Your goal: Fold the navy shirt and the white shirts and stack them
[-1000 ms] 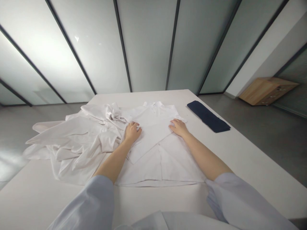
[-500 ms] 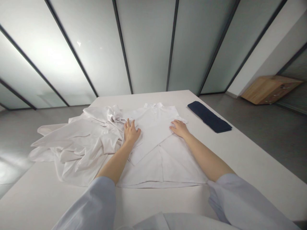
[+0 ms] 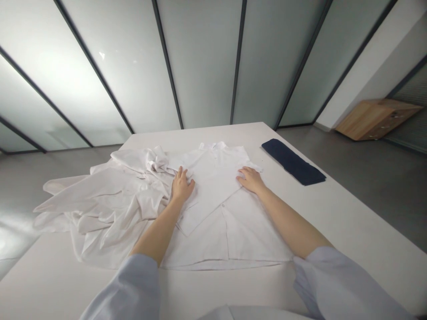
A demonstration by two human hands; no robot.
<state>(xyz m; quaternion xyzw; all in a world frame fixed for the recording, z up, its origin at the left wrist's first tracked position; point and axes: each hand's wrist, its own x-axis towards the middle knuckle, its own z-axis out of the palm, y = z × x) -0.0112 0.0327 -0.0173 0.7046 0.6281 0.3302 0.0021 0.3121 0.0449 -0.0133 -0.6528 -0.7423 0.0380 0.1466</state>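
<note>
— So, where is the shirt [image 3: 216, 189] to be found?

— It is laid out on the white table [image 3: 360, 226], between the forearms, with its collar [image 3: 213, 146] turned toward the far edge and its hem [image 3: 227, 265] toward the wearer's body. Across its front a layer is crossed by a slanting edge, and a button [image 3: 223, 205] is seen just below that edge.

— And how is the left hand [image 3: 182, 186] placed?

— Palm down, on the shirt's left side, where the crumpled pile [image 3: 113, 200] of white cloth is met. Its fingers are spread a little and its thumb is held well apart.

— Is the same seen at the right hand [image 3: 251, 179]?

— Nearly. It is rested on the shirt's right side, near the upper end of the slanting edge. Its fingers are lightly bent and the thumb is held away from them. Whether any cloth is caught under the fingertips cannot be told.

— What else is set on the table?

— A navy cloth [image 3: 293, 162], folded into a long strip, is placed to the right of the shirt, well apart from the pile. Beyond, a wooden cabinet [image 3: 370, 119] is seen on the floor.
</note>
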